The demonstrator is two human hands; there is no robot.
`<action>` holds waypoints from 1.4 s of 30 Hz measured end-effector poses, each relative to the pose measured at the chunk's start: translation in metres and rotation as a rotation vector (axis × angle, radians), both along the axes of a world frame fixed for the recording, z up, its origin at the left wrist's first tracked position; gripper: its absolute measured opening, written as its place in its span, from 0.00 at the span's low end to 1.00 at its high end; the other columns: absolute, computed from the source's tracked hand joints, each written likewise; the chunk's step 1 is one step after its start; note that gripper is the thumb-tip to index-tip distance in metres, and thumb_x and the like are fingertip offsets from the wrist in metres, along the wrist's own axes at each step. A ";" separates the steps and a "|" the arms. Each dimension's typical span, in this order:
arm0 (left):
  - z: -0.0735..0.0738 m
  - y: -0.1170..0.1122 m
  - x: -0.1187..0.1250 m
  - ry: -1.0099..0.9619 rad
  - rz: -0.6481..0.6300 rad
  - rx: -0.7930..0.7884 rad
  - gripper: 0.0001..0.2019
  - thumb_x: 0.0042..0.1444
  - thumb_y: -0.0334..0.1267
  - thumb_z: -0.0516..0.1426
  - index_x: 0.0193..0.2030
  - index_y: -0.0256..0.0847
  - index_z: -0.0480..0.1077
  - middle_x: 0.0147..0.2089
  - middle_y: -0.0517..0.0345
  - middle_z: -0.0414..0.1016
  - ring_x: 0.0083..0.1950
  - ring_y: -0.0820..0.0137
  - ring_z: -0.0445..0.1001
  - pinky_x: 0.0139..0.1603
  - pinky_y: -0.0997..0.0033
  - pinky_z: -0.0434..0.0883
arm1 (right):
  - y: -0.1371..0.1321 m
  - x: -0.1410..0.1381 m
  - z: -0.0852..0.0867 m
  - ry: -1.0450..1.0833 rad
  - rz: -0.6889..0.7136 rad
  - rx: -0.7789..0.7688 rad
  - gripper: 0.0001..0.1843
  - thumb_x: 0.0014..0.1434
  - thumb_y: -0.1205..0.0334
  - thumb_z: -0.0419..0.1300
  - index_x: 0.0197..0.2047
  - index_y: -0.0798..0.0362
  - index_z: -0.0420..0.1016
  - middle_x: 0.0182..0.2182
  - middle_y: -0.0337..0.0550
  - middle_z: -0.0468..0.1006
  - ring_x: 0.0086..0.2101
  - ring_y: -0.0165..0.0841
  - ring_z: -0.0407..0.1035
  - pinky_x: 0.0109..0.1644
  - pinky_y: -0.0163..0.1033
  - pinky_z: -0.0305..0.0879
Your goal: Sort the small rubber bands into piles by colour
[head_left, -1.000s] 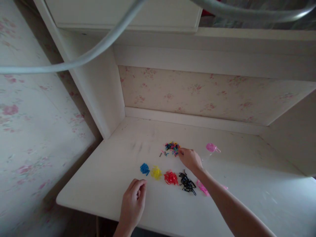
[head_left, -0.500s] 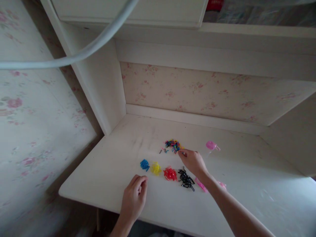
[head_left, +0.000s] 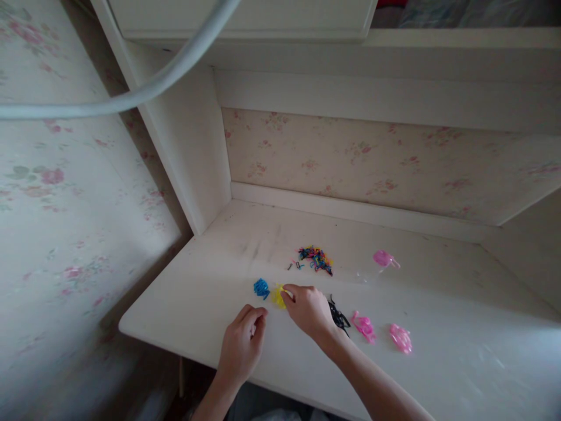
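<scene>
On the white desk (head_left: 201,304) lie small piles of tiny elastic bands sorted by colour: a blue pile (head_left: 262,287), a yellow pile (head_left: 277,296), a black pile (head_left: 338,316) and a pink pile (head_left: 363,325). A mixed-colour pile (head_left: 316,258) lies farther back. My right hand (head_left: 307,309) rests over the row, its pinched fingertips at the yellow pile, and it hides the red pile. My left hand (head_left: 242,345) rests near the front edge with its fingers curled together, just below the blue pile; I cannot make out anything in it.
A pink plastic piece (head_left: 384,258) lies at the back right and another pink clump (head_left: 401,338) at the front right. Floral wallpaper (head_left: 359,164) backs the alcove, a white side panel (head_left: 193,146) stands at left, and a pale tube (head_left: 131,99) crosses overhead.
My right hand has drawn back from the mixed pile to the yellow pile in the front row, now covering the red pile. My left hand has hardly moved.
</scene>
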State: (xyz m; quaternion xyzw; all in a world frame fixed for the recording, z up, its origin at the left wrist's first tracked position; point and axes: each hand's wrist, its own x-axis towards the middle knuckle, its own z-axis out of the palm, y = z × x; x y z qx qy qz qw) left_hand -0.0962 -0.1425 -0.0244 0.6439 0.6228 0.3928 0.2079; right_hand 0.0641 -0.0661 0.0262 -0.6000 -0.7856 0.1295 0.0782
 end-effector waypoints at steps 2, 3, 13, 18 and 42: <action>0.001 0.001 0.000 0.009 0.004 0.000 0.11 0.61 0.38 0.49 0.41 0.42 0.72 0.33 0.58 0.71 0.26 0.75 0.67 0.28 0.76 0.65 | 0.001 0.001 -0.001 -0.015 0.001 -0.012 0.16 0.61 0.51 0.49 0.38 0.41 0.79 0.31 0.39 0.81 0.31 0.33 0.73 0.31 0.31 0.56; 0.001 0.001 0.000 0.012 0.005 -0.003 0.11 0.61 0.38 0.49 0.41 0.42 0.72 0.33 0.58 0.71 0.26 0.75 0.67 0.29 0.76 0.65 | 0.001 0.002 -0.001 -0.020 0.003 -0.018 0.16 0.60 0.51 0.50 0.38 0.41 0.79 0.31 0.39 0.81 0.31 0.33 0.73 0.32 0.32 0.56; 0.002 0.002 -0.001 0.010 -0.014 -0.031 0.12 0.62 0.39 0.49 0.41 0.41 0.72 0.33 0.58 0.71 0.28 0.75 0.68 0.30 0.75 0.65 | -0.004 0.024 0.005 0.041 -0.006 -0.042 0.17 0.61 0.53 0.49 0.34 0.42 0.80 0.28 0.36 0.80 0.30 0.30 0.72 0.31 0.30 0.54; 0.003 0.001 0.000 0.039 -0.025 -0.005 0.12 0.62 0.39 0.48 0.42 0.41 0.72 0.33 0.56 0.72 0.28 0.74 0.68 0.31 0.74 0.67 | -0.015 0.037 0.012 0.134 -0.003 -0.020 0.18 0.62 0.55 0.48 0.32 0.43 0.79 0.25 0.35 0.79 0.26 0.28 0.70 0.29 0.29 0.54; 0.059 0.091 0.077 0.590 -0.110 -0.119 0.12 0.60 0.41 0.49 0.42 0.47 0.72 0.44 0.57 0.76 0.38 0.70 0.75 0.41 0.72 0.69 | -0.111 0.217 -0.068 0.537 -0.712 0.112 0.28 0.50 0.36 0.53 0.34 0.50 0.81 0.16 0.35 0.71 0.18 0.26 0.65 0.24 0.26 0.61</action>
